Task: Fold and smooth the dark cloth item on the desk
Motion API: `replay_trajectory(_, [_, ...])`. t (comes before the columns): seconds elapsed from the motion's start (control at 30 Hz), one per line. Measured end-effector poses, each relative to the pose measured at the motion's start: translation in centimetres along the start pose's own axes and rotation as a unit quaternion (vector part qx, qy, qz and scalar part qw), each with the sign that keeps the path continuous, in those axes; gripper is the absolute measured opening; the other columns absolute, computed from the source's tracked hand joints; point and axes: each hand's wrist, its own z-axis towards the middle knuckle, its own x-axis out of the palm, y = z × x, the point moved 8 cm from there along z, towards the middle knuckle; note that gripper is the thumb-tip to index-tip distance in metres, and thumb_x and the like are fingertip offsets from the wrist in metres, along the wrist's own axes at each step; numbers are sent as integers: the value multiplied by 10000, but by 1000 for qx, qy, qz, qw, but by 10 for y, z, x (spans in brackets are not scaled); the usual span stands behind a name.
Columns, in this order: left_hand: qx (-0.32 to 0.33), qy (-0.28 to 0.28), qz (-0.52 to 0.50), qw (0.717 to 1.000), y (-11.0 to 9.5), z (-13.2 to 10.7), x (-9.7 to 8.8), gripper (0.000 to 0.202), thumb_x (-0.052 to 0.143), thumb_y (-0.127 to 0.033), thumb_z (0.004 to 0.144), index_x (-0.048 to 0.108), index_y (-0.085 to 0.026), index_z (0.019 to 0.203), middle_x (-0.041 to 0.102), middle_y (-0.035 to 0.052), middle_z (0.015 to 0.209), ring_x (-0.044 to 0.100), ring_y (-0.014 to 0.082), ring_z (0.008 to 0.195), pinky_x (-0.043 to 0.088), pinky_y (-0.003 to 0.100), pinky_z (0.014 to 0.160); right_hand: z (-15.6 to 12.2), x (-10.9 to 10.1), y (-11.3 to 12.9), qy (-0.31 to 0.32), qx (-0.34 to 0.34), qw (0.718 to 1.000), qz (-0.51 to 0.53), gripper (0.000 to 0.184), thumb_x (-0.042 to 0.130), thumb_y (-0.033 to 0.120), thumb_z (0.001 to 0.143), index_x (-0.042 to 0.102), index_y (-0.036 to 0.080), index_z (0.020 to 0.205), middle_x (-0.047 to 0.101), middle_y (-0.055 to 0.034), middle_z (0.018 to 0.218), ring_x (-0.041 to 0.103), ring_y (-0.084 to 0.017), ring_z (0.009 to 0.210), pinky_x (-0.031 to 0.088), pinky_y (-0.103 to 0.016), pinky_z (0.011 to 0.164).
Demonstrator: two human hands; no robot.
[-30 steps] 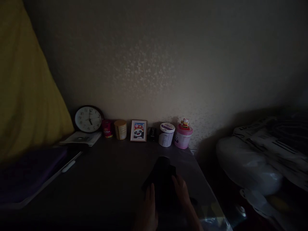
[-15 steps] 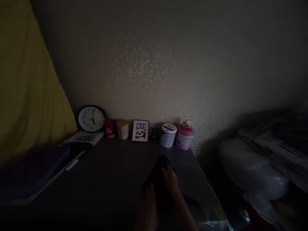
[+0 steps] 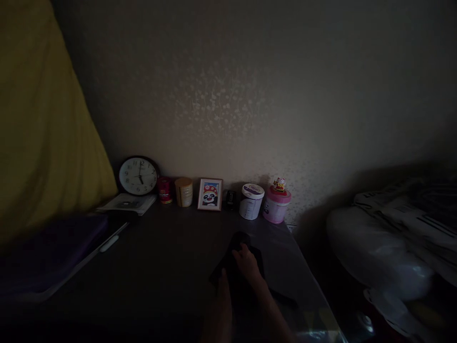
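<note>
A black, soft-looking item point(image 3: 235, 281) lies on the dark table in front of me; the poor light hides what kind of thing it is. A narrow strap-like end point(image 3: 283, 298) sticks out at its right. My right hand point(image 3: 247, 264) is on its upper part, with fingers bent and closed on the dark material. At its left edge rests my left hand point(image 3: 223, 293), one finger stretched forward, the others lost in shadow.
Along the wall stand a clock point(image 3: 138, 176), a red can point(image 3: 165, 190), a tan canister point(image 3: 184, 192), a panda picture frame point(image 3: 210, 195), a white tub point(image 3: 252, 202) and a pink tub point(image 3: 276, 207) bearing a figurine. A purple case point(image 3: 60, 252) lies left; plastic-wrapped bundles point(image 3: 378, 252) are right.
My right hand has shifted slightly left over the black item, baring more of its right side. My left hand stays by the left edge. The view has moved a little.
</note>
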Motion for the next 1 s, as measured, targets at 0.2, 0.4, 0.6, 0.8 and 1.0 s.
replay_trajectory(0.2, [-8, 6, 0, 1000, -8, -1, -2, 579, 491, -336, 832, 245, -258, 1351, 371, 103, 1359, 495, 224, 1107, 448, 427, 878, -2, 2, 11, -11, -87, 996, 1, 259, 427, 247, 831, 593, 172, 1014, 699, -83, 783, 666, -197, 719, 445, -232, 586])
replay_trajectory(0.4, [-15, 15, 12, 1000, -11, 1, 0, 727, 370, -106, 778, 40, -386, 1362, 240, 97, 1450, 522, 261, 1106, 444, 375, 853, -11, 3, 25, 62, -158, 983, 65, 279, 394, 240, 834, 624, 224, 990, 688, -31, 905, 655, -154, 753, 460, -212, 631])
replay_trajectory(0.6, [-21, 26, 7, 999, -3, 4, 13, 787, 397, -63, 725, 23, -291, 1379, 200, 108, 1464, 436, 260, 1202, 393, 340, 943, -22, -5, 30, 134, -169, 967, 136, 303, 383, 279, 849, 615, 217, 1034, 683, -6, 820, 634, -144, 754, 469, -233, 685])
replay_trajectory(0.8, [-40, 36, 4, 999, 5, 7, 28, 707, 343, -38, 732, 99, -148, 1386, 202, 129, 1454, 334, 211, 1279, 291, 306, 1039, -50, -24, 27, 23, -234, 959, 159, 312, 365, 331, 894, 646, 211, 959, 667, -39, 955, 588, -161, 929, 443, -273, 831])
replay_trajectory(1.0, [-28, 52, 23, 998, 5, 2, 25, 683, 224, 24, 731, 73, -107, 1384, 158, 125, 1464, 363, 162, 1263, 280, 300, 1039, -26, -5, 9, -13, -285, 958, 23, 328, 369, 252, 892, 566, 238, 1154, 582, -54, 1202, 419, -201, 1212, 266, -455, 1029])
